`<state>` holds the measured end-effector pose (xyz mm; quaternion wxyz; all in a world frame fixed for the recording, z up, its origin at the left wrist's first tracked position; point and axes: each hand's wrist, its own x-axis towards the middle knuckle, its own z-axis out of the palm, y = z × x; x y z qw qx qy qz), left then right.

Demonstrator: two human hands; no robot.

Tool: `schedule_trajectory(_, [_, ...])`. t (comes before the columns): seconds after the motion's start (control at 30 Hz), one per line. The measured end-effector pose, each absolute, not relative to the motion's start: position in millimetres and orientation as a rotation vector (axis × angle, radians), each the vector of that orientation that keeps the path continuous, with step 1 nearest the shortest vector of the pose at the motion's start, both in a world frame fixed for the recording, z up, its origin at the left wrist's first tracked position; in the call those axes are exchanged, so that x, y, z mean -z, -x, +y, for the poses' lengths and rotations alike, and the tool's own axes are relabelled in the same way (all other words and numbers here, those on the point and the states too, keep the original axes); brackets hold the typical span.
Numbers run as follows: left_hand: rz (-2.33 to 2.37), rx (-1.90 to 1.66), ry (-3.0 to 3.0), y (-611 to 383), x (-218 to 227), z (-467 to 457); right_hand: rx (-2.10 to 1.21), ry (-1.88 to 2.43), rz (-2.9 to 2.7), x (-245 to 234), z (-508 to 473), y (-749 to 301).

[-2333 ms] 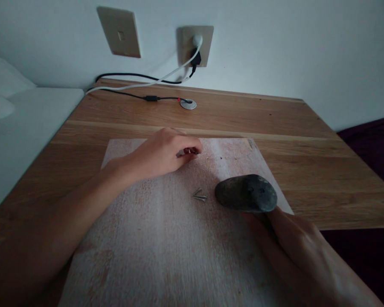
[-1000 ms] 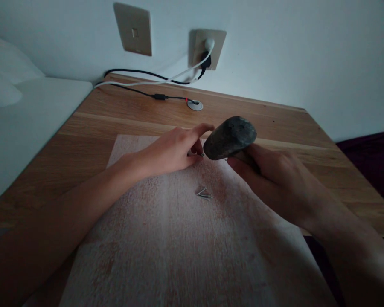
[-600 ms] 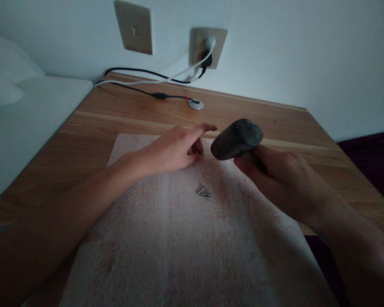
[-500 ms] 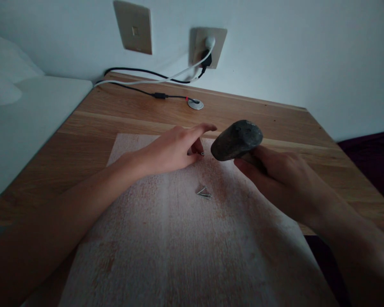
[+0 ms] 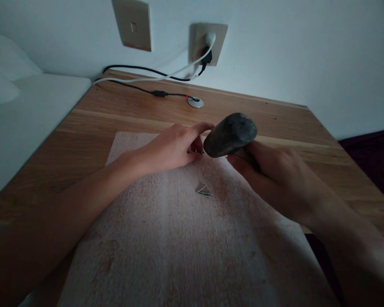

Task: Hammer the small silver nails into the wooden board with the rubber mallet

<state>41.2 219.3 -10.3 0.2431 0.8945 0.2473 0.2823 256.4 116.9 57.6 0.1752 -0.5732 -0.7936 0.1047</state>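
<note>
My left hand (image 5: 174,149) rests low over the whitish wooden board (image 5: 179,247), its thumb and a bent finger pinching a nail (image 5: 202,152). Only the tip of that nail shows at the fingertips; the index finger stretches out above it. Closed around the handle of a hammer (image 5: 230,135), my right hand (image 5: 281,179) is on the right. The dark hammer head hangs in the air just right of the pinched nail and hides part of the board. Several loose nails (image 5: 204,191) lie in a small heap on the board, nearer to me.
Under the board is a brown wooden tabletop (image 5: 294,123). At the back, a black cable (image 5: 141,87) runs into a round metal grommet (image 5: 195,102). White and black plugs sit in a wall socket (image 5: 219,42). A white surface (image 5: 45,111) adjoins on the left.
The hammer in my right hand has shifted slightly left and up, closer to the left fingertips. My left hand has stayed nearly still on the nail.
</note>
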Motion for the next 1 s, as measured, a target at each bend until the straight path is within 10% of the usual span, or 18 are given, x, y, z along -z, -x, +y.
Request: schedule_trajectory(1.0, [0.688, -0.767, -2.446, -41, 12, 220, -0.297, 1.731, -2.227, -54, 114, -266])
